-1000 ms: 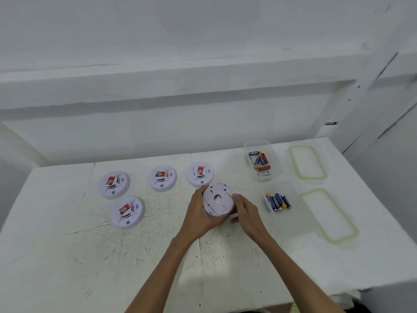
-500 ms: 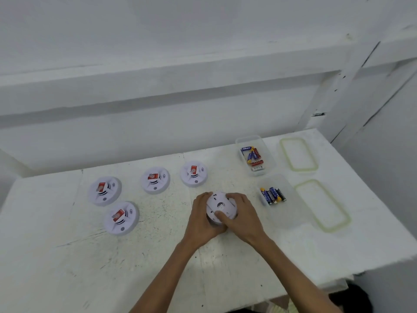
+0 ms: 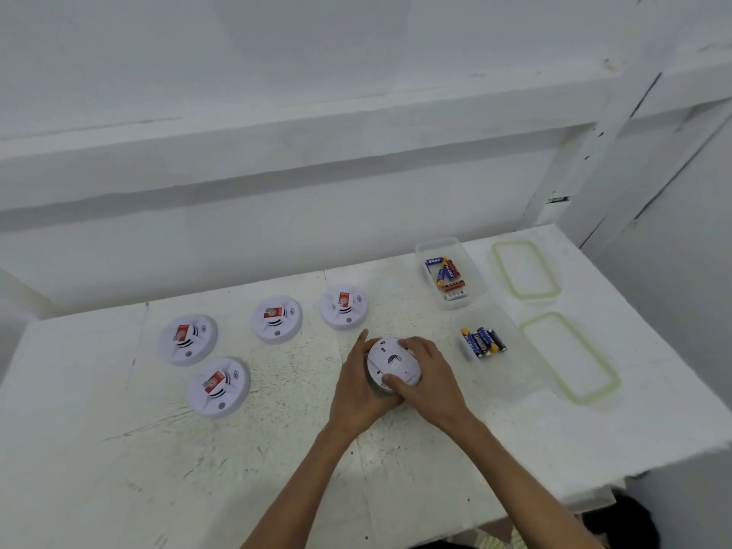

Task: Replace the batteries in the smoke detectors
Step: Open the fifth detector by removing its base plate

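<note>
A white round smoke detector (image 3: pixel 390 360) lies with its back plate up on the table, between both hands. My left hand (image 3: pixel 356 386) grips its left side, thumb up along the rim. My right hand (image 3: pixel 429 376) is curled over the back plate from the right, thumb pressing its near edge. Several other detectors lie face up with red labels: one (image 3: pixel 343 307) behind the hands, another (image 3: pixel 276 318) left of it, and more (image 3: pixel 187 339) (image 3: pixel 218 386) at the left.
Two clear plastic boxes hold batteries: the far one (image 3: pixel 471 271) a mixed heap of red and blue cells, the near one (image 3: pixel 511 346) a row of blue cells. Their green-rimmed lids (image 3: pixel 525 269) (image 3: pixel 570 356) lie to the right. A white wall rises behind the table.
My right hand has come from the detector's right edge onto its back plate and curled over it. The detector now lies flatter and lower between my hands. The camera view shifted.
</note>
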Demonstrator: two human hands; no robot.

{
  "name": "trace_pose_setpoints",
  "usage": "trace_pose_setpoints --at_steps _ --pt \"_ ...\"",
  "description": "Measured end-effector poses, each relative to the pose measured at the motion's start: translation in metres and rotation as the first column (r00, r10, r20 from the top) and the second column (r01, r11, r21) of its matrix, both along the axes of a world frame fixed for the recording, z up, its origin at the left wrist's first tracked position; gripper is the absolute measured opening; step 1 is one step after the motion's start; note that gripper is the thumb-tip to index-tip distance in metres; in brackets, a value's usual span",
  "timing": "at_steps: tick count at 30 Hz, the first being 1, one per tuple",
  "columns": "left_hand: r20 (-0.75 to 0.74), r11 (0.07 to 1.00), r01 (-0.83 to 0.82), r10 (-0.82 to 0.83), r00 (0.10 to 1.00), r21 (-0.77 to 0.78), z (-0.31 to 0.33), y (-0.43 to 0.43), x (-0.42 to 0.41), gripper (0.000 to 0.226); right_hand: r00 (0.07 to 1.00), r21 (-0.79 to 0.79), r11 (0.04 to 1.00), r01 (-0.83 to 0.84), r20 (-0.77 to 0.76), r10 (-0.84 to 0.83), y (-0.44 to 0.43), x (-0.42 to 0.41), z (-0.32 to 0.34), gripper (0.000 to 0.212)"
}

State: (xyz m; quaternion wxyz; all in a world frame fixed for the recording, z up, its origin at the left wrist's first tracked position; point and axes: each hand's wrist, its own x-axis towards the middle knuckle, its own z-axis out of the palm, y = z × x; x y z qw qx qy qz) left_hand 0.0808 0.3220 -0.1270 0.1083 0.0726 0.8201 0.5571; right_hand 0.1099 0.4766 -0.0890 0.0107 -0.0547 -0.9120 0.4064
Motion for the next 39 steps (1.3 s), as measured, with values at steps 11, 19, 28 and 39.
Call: trace_pose_setpoints --at_steps 11,19,28,39 --pt "-0.046 0.998 0.021 -0.024 0.999 -0.060 0.011 -0.003 0.000 0.106 0.998 -0.147 0.988 0.036 0.065 -0.026 -0.004 -0.006 0.005 0.068" --pt "-0.053 0.995 0.077 -0.080 0.995 -0.060 0.008 0.001 0.001 0.109 0.987 -0.158 0.978 0.135 -0.068 -0.147 -0.007 0.000 0.019 0.032" --pt "-0.200 0.994 0.063 -0.080 0.977 -0.090 0.002 -0.008 0.002 0.101 0.874 -0.259 0.897 0.358 -0.245 -0.419 0.005 -0.004 0.019 0.018" --pt "-0.156 0.999 0.015 -0.021 0.988 -0.039 -0.003 -0.006 0.000 0.110 0.952 0.166 0.938 0.305 -0.061 -0.299 0.004 0.009 -0.007 0.030"
